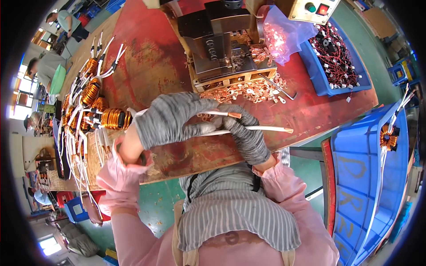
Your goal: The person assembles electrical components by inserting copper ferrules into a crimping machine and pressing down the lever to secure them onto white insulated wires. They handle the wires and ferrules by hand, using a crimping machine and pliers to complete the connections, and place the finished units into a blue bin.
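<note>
Two white wires with bare copper ends run between my hands: an upper wire (216, 113) and a longer lower wire (269, 128) that points to the right. My left hand (173, 119), in a grey knit glove, curls round them from the left. My right hand (248, 138), gloved alike, pinches at the wires with bent fingers, its fingertips meeting those of the left. Just left of my left wrist lies a copper-wound ring coil (116, 119); whether these wires belong to it is hidden by my hand.
A crimping press (217, 48) stands beyond my hands, with loose copper terminals (248, 91) before it. More coils with white leads (91, 91) are heaped at left. At right are a blue tray of small wired parts (321, 86) and a large blue crate (355, 177).
</note>
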Action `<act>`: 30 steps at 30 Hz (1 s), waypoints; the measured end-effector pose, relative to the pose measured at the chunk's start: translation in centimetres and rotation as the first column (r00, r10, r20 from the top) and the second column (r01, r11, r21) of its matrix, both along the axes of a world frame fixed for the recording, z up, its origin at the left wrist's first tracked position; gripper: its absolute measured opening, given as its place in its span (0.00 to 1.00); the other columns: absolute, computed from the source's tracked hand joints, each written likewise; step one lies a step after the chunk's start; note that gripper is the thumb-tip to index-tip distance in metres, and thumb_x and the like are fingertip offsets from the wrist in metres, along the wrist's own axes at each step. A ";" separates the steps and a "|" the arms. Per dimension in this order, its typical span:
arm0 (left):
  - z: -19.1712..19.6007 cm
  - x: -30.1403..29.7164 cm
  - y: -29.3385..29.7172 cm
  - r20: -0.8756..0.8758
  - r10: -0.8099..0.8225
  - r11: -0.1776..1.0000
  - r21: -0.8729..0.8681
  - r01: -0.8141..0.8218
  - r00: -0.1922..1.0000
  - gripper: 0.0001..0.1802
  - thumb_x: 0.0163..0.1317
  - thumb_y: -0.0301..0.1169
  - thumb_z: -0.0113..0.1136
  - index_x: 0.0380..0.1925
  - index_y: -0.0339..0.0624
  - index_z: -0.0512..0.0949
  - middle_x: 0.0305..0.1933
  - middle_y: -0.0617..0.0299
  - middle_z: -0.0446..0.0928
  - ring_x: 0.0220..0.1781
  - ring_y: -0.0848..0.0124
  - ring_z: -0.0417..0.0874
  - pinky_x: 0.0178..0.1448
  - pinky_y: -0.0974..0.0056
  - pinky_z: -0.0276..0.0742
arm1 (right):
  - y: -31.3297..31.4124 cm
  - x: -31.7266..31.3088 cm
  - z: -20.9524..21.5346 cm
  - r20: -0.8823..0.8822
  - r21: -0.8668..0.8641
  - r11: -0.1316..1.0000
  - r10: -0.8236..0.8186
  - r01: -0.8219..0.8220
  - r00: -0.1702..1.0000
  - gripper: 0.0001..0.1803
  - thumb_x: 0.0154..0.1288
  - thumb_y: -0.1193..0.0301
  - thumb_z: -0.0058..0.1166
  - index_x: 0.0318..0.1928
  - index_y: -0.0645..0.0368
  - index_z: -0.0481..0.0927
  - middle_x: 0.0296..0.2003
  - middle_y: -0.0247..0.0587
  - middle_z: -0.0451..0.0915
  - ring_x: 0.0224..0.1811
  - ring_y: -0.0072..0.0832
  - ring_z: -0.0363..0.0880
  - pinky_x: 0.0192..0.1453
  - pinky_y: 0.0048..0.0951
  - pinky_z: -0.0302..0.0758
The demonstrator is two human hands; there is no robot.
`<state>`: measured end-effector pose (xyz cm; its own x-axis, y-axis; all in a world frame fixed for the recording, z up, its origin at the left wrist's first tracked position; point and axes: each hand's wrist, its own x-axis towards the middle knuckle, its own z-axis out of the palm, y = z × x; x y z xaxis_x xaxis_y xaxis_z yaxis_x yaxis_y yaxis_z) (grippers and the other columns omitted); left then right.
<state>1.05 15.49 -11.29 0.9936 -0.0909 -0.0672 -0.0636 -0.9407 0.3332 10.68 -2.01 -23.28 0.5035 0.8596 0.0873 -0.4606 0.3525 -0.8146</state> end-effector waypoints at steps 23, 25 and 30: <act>-3.9 1.3 0.8 0.207 -0.076 0.996 -0.036 0.085 0.975 0.11 0.57 0.37 0.58 0.38 0.46 0.79 0.31 0.58 0.78 0.30 0.60 0.79 0.33 0.60 0.75 | -0.2 6.9 3.6 0.941 -0.122 0.985 0.153 0.119 -0.303 0.13 0.55 0.67 0.48 0.39 0.59 0.78 0.37 0.40 0.78 0.41 0.35 0.77 0.45 0.36 0.72; -4.4 1.4 0.9 0.255 -0.136 0.990 -0.014 0.144 0.957 0.12 0.56 0.38 0.59 0.39 0.47 0.79 0.31 0.59 0.78 0.30 0.61 0.79 0.33 0.61 0.75 | -1.6 7.1 1.6 0.979 -0.127 0.992 0.129 -0.027 0.156 0.12 0.58 0.69 0.48 0.40 0.59 0.78 0.37 0.39 0.78 0.38 0.36 0.77 0.40 0.36 0.73; -3.6 2.2 0.3 0.211 -0.014 0.999 -0.042 0.023 0.977 0.13 0.57 0.35 0.58 0.42 0.46 0.79 0.33 0.59 0.77 0.33 0.59 0.78 0.37 0.59 0.74 | -2.4 12.1 0.1 0.987 0.135 0.975 -0.118 0.177 -0.105 0.14 0.60 0.70 0.48 0.45 0.59 0.77 0.41 0.45 0.78 0.41 0.38 0.78 0.44 0.37 0.75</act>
